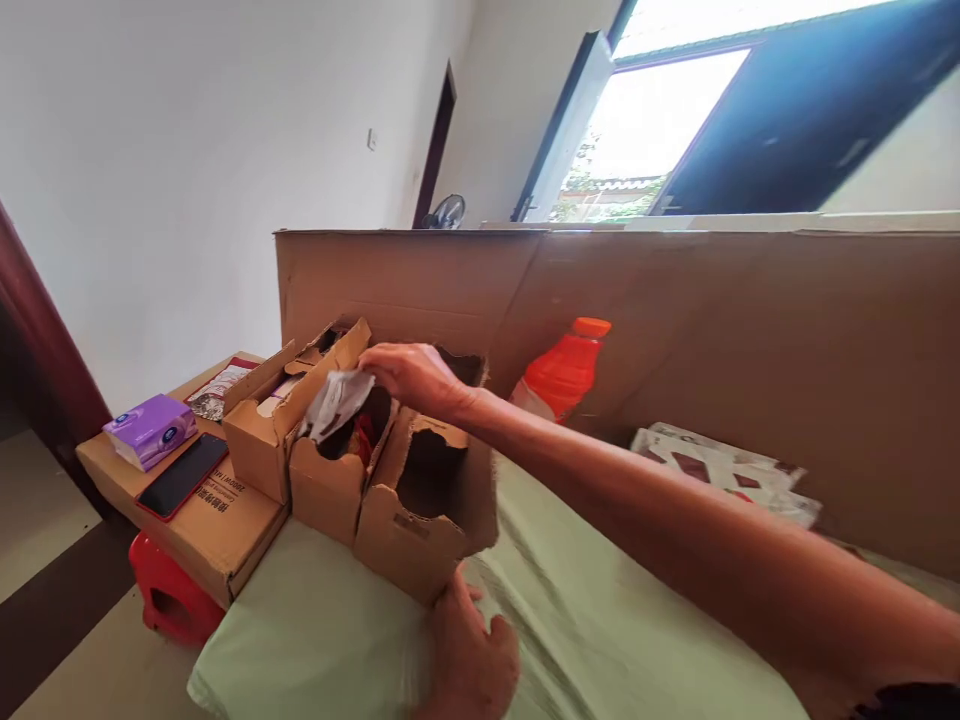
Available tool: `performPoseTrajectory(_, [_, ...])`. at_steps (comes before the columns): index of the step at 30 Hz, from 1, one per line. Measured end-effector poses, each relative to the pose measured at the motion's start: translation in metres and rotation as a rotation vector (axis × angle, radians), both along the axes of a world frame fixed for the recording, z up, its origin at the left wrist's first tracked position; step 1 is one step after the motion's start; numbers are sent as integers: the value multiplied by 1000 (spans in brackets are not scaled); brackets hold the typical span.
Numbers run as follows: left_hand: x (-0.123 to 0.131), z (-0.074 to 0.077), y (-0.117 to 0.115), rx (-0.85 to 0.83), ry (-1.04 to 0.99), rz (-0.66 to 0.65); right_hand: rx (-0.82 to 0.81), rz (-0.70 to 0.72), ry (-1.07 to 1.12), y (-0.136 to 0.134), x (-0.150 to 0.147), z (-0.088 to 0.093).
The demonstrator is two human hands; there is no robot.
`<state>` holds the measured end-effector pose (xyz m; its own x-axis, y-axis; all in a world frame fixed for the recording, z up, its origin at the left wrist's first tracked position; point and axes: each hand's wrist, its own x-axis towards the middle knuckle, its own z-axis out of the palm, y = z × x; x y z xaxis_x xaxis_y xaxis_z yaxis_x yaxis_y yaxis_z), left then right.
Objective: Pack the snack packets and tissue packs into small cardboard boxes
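Pinched in my right hand (pixel 416 378) is a white plastic packet (pixel 335 404), slanting into the middle narrow cardboard box (pixel 324 492). The packet's lower part and something red-orange sit inside that box. My left hand (pixel 474 645) is low, its fingers at the front corner of the nearest cardboard box (pixel 409 540). Its thumb stands apart from the fingers, and no held thing shows in it. That nearest box has a dark inside, with torn, wavy cut edges. A third cardboard box (pixel 255 445) stands at the left with items in it.
A flat carton (pixel 247 530) carries a purple tissue pack (pixel 152 430), a phone (pixel 184 476) and a red-white packet (pixel 221 388). A red stool (pixel 171 590) is below. An orange-capped bottle (pixel 562 372) and white-brown packets (pixel 720 465) lie by the cardboard wall (pixel 750 330). Green cloth (pixel 330 620) covers the surface.
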<state>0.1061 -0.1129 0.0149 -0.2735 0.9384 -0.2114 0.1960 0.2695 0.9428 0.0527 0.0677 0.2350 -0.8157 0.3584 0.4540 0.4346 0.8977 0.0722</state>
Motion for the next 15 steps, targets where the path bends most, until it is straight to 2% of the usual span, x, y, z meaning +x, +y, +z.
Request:
performPoseTrajectory(4, [-3, -1, 9, 19, 12, -24, -121, -102, 348, 0, 81, 26])
performPoseTrajectory(6, [-3, -4, 14, 40, 19, -32, -159, -174, 418, -2, 130, 33])
performPoseTrajectory(8, [-4, -6, 17, 66, 21, -38, -166, -317, 365, -5, 179, 34])
performPoseTrajectory(11, [-3, -8, 16, 121, 19, -34, -167, -650, 109, -8, 244, 24])
performPoseTrajectory(13, [-3, -7, 13, 157, 18, -30, -161, -854, -62, -7, 278, 14])
performPoseTrajectory(15, [-2, -7, 12, 177, 19, -22, -146, -974, -139, -5, 304, 5])
